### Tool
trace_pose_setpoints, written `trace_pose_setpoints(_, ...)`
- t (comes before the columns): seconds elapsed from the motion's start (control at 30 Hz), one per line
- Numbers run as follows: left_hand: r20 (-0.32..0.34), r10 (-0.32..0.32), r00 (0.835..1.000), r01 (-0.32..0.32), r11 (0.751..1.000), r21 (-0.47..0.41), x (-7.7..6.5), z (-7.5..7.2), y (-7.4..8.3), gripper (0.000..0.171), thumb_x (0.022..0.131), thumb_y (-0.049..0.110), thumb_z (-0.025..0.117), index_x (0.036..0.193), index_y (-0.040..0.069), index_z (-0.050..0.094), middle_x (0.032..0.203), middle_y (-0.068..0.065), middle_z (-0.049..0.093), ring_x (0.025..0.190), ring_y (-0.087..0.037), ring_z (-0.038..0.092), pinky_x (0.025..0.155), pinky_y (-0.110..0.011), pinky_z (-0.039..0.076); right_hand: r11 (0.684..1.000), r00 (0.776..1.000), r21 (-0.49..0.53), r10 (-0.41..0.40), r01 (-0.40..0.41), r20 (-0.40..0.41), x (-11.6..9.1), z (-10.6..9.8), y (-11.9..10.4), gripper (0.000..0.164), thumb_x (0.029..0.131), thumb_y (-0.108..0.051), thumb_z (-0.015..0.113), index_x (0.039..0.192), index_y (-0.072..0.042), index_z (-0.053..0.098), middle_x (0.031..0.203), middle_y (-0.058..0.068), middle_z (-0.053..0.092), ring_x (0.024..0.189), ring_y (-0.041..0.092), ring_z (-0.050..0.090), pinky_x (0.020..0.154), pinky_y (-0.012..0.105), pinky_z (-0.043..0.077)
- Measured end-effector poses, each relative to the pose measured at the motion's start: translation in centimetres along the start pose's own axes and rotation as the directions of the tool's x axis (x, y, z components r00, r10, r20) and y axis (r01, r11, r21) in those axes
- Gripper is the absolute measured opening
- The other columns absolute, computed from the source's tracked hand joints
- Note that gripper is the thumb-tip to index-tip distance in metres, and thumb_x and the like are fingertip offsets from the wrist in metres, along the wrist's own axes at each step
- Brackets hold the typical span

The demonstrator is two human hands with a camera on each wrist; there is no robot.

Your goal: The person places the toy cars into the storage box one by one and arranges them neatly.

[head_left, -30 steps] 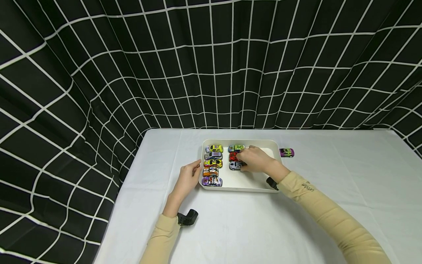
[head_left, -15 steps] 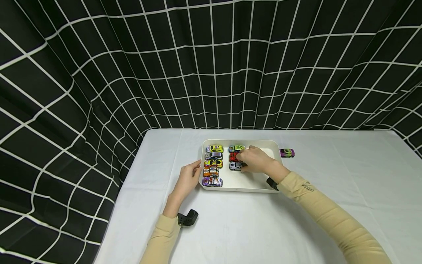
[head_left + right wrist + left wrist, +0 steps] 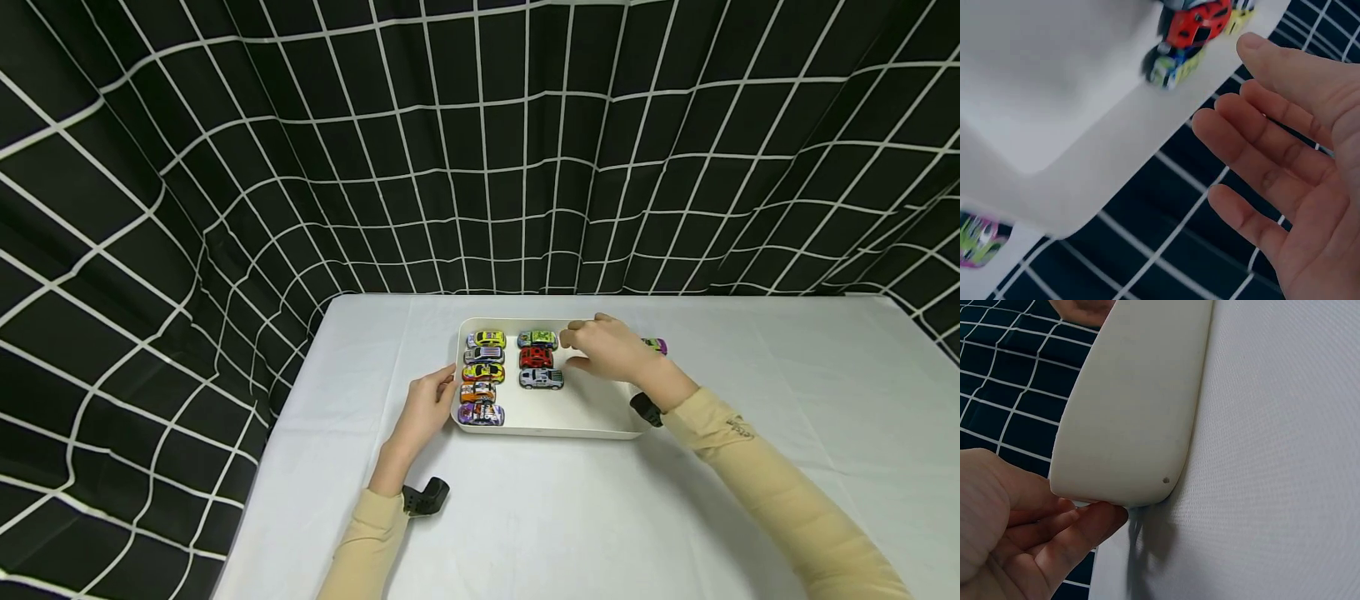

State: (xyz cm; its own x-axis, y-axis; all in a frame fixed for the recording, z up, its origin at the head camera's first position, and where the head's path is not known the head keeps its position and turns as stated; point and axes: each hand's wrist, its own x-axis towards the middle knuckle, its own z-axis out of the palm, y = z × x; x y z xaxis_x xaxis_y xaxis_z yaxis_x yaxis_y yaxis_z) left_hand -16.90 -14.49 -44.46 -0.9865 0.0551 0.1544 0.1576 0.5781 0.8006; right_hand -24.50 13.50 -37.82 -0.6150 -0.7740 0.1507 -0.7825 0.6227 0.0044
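A shallow white tray holds small toy cars. In its middle, one above the other, stand a green-and-blue toy car, a red toy car and a silver toy car. My right hand hovers over the tray just right of these three; the right wrist view shows its fingers spread and loosely bent, with nothing between them. My left hand is at the tray's left end. In the left wrist view, its fingertips touch the outside of the end wall.
Along the tray's left side several toy cars stand in a column, among them a yellow-and-red car and a purple car. A purple-and-green toy car lies outside the tray's right end, partly hidden by my right arm. A black gridded curtain hangs behind the table.
My right hand has let go of the toy cars in the middle column and drawn back up and to the right, uncovering the red and silver cars. My left hand keeps its place.
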Motion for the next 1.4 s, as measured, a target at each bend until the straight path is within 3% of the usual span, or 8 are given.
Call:
trace_pose_setpoints(0.3,-0.021,0.048,0.999,-0.048,0.999,-0.004,0.1,0.1,-0.3,0.032,0.091,-0.001,0.054,0.12,-0.015,0.053,0.104,-0.028,0.063,0.088,-0.03,0.066,0.074,-0.029,0.055,1.0,0.997,-0.024,0.015,-0.017,-0.081,-2.4,-0.4,2.5,0.017,0.073,-0.01,0.077,0.08,-0.008,0.062,0.077,0.002,0.061,0.063,0.016,0.056,0.06,0.035,0.043)
trace_pose_setpoints(0.67,-0.021,0.051,0.998,-0.051,0.999,-0.001,0.0,0.0,-0.3,0.032,0.091,-0.001,0.054,0.12,-0.015,0.053,0.104,-0.027,0.063,0.087,-0.03,0.066,0.074,-0.03,0.055,0.997,0.984,0.002,0.074,-0.075,-0.162,-5.2,0.1,4.5,0.014,0.073,0.0,0.074,0.08,-0.005,0.063,0.074,0.002,0.059,0.057,0.012,0.051,0.057,0.035,0.043)
trace_pose_setpoints(1.07,-0.019,0.047,0.999,-0.047,0.999,0.001,0.0,0.0,-0.3,0.032,0.091,0.0,0.054,0.12,-0.015,0.053,0.105,-0.028,0.063,0.088,-0.029,0.065,0.074,-0.03,0.055,0.983,0.967,0.078,0.177,-0.165,-0.186,-7.8,1.3,6.6,0.013,0.073,0.008,0.067,0.078,-0.003,0.062,0.072,0.003,0.056,0.058,0.014,0.049,0.053,0.032,0.044)
trace_pose_setpoints(1.4,-0.014,0.045,0.999,-0.046,0.999,-0.011,0.0,0.0,0.0,0.032,0.091,-0.001,0.053,0.12,-0.015,0.053,0.105,-0.027,0.063,0.088,-0.029,0.065,0.074,-0.029,0.055,0.975,0.964,0.088,0.217,-0.205,-0.151,-8.6,2.2,7.7,0.015,0.073,0.006,0.071,0.087,0.001,0.067,0.084,0.012,0.063,0.072,0.026,0.06,0.062,0.041,0.05)
